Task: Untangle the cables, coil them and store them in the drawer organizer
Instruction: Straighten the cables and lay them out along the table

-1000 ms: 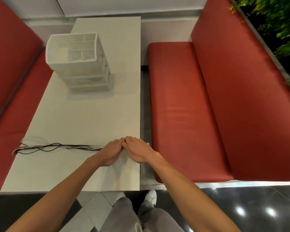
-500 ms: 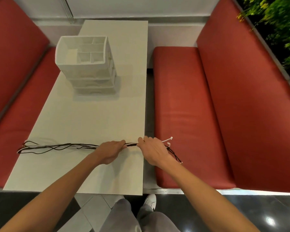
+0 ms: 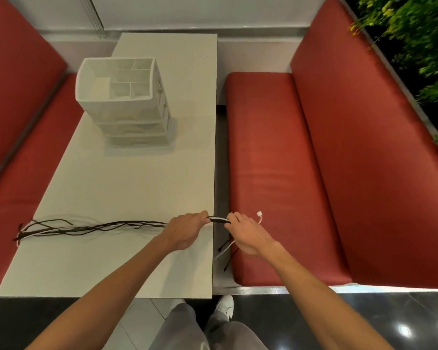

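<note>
A bundle of black and white cables (image 3: 91, 227) lies stretched across the near part of the white table (image 3: 127, 188), from its left edge to its right edge. My left hand (image 3: 185, 229) grips the bundle near the table's right edge. My right hand (image 3: 248, 233) grips the same bundle just past the edge, a short stretch of cable showing between the two hands. Loose cable ends, one with a white plug (image 3: 259, 214), stick out and hang beyond my right hand. The white drawer organizer (image 3: 123, 99) stands at the table's far left, its drawers closed and top compartments open.
Red padded benches flank the table, one on the right (image 3: 276, 173) and one on the left (image 3: 18, 157). A narrow gap separates the table's right edge from the right bench. Green plants (image 3: 415, 34) stand behind the right backrest. My legs and a white shoe (image 3: 224, 305) show below.
My hands, touching together over the table a second ago, have parted slightly along the bundle. The right hand has moved past the table's edge, and the loose ends now hang lower beside it.
</note>
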Demonstrator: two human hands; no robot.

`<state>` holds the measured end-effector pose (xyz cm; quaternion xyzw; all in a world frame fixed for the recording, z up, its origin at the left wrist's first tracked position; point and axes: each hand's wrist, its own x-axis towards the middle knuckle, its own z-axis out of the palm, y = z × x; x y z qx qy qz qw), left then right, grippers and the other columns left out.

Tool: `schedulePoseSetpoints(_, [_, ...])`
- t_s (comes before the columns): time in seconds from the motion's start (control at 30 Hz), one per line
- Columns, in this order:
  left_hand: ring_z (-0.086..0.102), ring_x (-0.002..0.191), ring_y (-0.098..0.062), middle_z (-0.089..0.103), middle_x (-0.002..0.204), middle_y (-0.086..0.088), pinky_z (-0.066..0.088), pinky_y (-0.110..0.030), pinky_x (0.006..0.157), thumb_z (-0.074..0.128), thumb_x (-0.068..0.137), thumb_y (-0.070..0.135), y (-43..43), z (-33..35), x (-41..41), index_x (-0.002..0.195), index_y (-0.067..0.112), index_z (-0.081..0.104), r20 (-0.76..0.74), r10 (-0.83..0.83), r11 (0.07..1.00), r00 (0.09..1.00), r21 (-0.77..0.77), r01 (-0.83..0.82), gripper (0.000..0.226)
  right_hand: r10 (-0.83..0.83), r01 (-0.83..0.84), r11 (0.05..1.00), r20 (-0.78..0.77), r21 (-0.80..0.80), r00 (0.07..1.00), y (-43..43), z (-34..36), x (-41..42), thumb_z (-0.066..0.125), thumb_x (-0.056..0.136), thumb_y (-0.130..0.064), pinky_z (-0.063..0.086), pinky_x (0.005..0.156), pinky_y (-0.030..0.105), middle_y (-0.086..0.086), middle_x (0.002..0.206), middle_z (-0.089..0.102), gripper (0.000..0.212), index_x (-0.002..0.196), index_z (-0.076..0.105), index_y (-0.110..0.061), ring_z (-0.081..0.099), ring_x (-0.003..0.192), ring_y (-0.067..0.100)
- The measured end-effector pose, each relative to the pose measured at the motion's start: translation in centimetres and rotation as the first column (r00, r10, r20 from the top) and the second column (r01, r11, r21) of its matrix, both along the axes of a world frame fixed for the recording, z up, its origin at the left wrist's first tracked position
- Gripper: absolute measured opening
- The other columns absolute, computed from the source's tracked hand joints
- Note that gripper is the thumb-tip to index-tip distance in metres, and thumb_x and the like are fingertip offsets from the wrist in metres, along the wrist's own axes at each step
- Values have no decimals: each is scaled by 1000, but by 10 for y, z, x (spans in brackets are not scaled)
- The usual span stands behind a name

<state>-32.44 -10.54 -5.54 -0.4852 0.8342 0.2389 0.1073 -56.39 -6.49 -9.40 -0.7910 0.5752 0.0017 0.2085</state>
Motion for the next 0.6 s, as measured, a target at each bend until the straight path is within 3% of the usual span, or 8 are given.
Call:
schedulePoseSetpoints(0.1, [59,79,-30,63,96,-1,52,-48,71,23,115,44,1,0,-1,105,25,38,-14,-16,1000,1000,18,17,26,-1,-8,998,136,67,991,-4,9,6,42,110,-43,40,115,46,5,144,56,49,154,39,-22,51,133,32])
schedulePoseSetpoints(0.17, [62,85,-31,68,108,-6,51,-46,72,24,115,42,0,0,0,111,22,42,-21,-29,999,999,24,29,28,55,-52,998,114,-23,992,-8,17,15,41,107,-41,20,132,47,7,153,55,58,160,37,-19,32,155,34])
schedulePoseSetpoints(0.27, [66,102,-35,68,132,-10,45,-39,75,28,116,39,0,3,3,125,18,46,-66,-35,999,997,20,36,29,146,-150,975,-37,-161,989,-14,31,28,37,104,-47,-1,133,60,5,151,60,59,153,52,-18,12,165,38])
schedulePoseSetpoints(0.37, [65,111,-36,65,140,-10,41,-36,78,29,116,39,-1,11,4,136,17,46,-116,-30,999,993,29,33,35,153,-185,953,-147,-240,977,-18,39,36,38,102,-53,-1,127,72,5,159,54,56,134,71,-22,3,167,40])
schedulePoseSetpoints(0.43, [65,105,-33,67,135,-9,42,-35,78,27,115,41,-4,16,8,129,19,47,-128,-41,998,991,41,47,33,160,-174,962,-78,-213,984,-21,39,38,38,102,-49,1,129,70,4,155,57,52,130,71,-21,11,166,36])
schedulePoseSetpoints(0.47, [64,101,-32,68,130,-9,43,-38,77,26,114,43,-6,18,10,121,21,46,-132,-38,998,991,50,45,30,162,-161,977,1,-143,987,-23,39,39,37,103,-45,6,130,66,5,145,64,47,129,67,-20,26,162,33])
schedulePoseSetpoints(0.53, [59,91,-30,68,118,-8,47,-44,77,25,114,44,-11,21,14,106,26,39,-143,-20,996,990,79,32,24,97,-118,989,215,91,972,-27,45,38,35,106,-39,34,122,57,4,111,70,28,117,55,-23,61,121,26])
schedulePoseSetpoints(0.6, [54,85,-28,65,105,-4,49,-47,78,26,115,43,-16,21,18,99,30,33,-141,-14,994,990,102,28,22,-17,-71,970,355,234,935,-29,52,38,34,109,-44,52,91,54,-3,95,60,23,103,47,-26,58,89,22])
